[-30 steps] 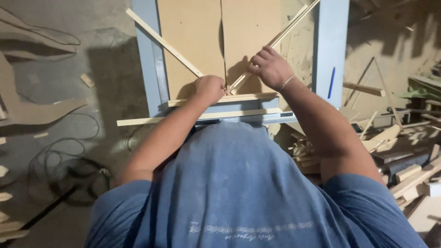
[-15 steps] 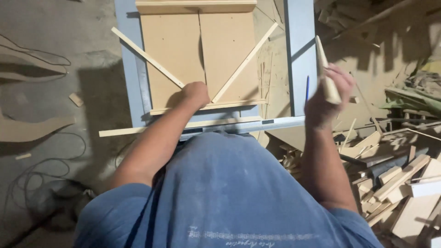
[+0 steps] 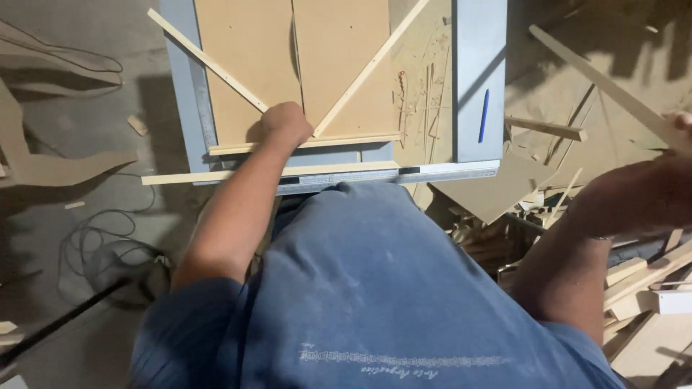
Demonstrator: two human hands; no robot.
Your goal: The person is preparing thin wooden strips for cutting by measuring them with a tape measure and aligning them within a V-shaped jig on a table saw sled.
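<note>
My left hand (image 3: 286, 122) rests as a fist on the saw table (image 3: 476, 86), where two thin wooden strips (image 3: 209, 61) (image 3: 367, 68) meet in a V over two brown boards (image 3: 249, 50). Under the hand lies a horizontal strip (image 3: 346, 142), with a longer one (image 3: 216, 175) along the table's front edge. My right hand (image 3: 677, 133), blurred at the far right edge, grips a long narrow offcut strip (image 3: 598, 79) held out over the scrap pile. My blue shirt fills the lower middle.
A blue pen (image 3: 484, 115) lies on the grey right side of the table. Wood offcuts (image 3: 649, 274) are heaped on the floor at right. A black cable (image 3: 94, 245) coils on the floor at left, beside flat cut-out board shapes (image 3: 65, 162).
My right hand left the table, picked up a narrow strip and swung it far out to the right over the scrap pile. My left hand stayed at the strips' meeting point.
</note>
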